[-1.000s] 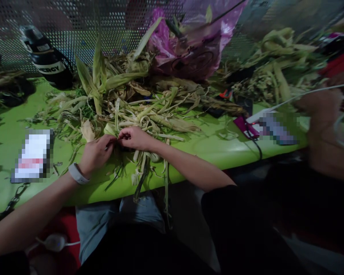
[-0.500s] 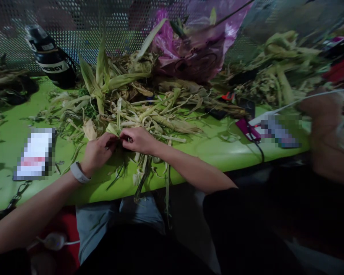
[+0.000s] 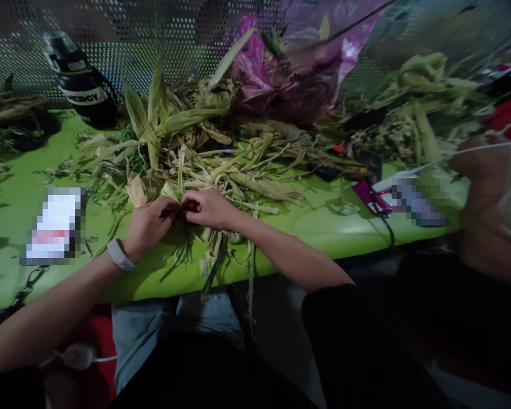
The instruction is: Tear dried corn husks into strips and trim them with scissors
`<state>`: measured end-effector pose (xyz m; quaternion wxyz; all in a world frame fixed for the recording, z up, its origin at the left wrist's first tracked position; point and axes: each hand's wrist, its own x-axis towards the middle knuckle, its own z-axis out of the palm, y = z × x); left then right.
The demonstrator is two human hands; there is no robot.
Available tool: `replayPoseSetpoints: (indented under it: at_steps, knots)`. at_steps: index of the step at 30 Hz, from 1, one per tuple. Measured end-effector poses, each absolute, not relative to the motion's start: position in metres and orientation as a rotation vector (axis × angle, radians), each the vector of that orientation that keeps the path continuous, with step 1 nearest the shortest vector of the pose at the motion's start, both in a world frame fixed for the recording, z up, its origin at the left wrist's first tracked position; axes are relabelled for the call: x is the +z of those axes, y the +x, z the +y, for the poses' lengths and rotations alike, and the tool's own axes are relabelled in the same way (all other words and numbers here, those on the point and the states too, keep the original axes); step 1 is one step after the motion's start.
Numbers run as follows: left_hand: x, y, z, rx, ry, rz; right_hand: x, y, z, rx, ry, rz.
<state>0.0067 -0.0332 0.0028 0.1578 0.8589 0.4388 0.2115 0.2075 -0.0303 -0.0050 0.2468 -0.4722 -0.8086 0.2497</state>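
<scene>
My left hand (image 3: 151, 223) and my right hand (image 3: 208, 208) meet at the front of a heap of pale green and yellow husk strips (image 3: 234, 176). The fingers of both are bent and pinched together, fingertips nearly touching. What lies between them is too small and dark to make out. Just behind the fingers a pale green husk piece (image 3: 170, 192) sticks up. Thin shreds (image 3: 216, 258) hang below my right wrist over the front edge of the green table (image 3: 323, 227). A larger opened husk (image 3: 153, 122) stands upright behind my hands.
A black bottle (image 3: 87, 96) stands at the back left. A phone (image 3: 55, 224) lies at the left, another (image 3: 419, 201) at the right. Behind the heap is a pink plastic bag (image 3: 298, 79). Another person's arm (image 3: 488, 199) rests at the right, beside a white cable (image 3: 464, 152).
The view has shifted slightly, so the things on the table appear a little to the right. Both hands stay together at the same spot, with only small finger movement.
</scene>
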Motion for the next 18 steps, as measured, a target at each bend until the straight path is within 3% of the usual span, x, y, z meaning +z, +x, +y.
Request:
replayPoseSetpoints:
  at_steps: [9, 18]
  knots:
    - [0.0065, 0.0074, -0.0349, 0.555, 2.460, 1.288, -0.0091, 0.2040, -0.0338, 0.557, -1.303, -2.231]
    - [0.0056, 0.0080, -0.0358, 0.523, 2.465, 1.291, -0.0081, 0.1997, -0.0346, 0.655, -1.366, -2.147]
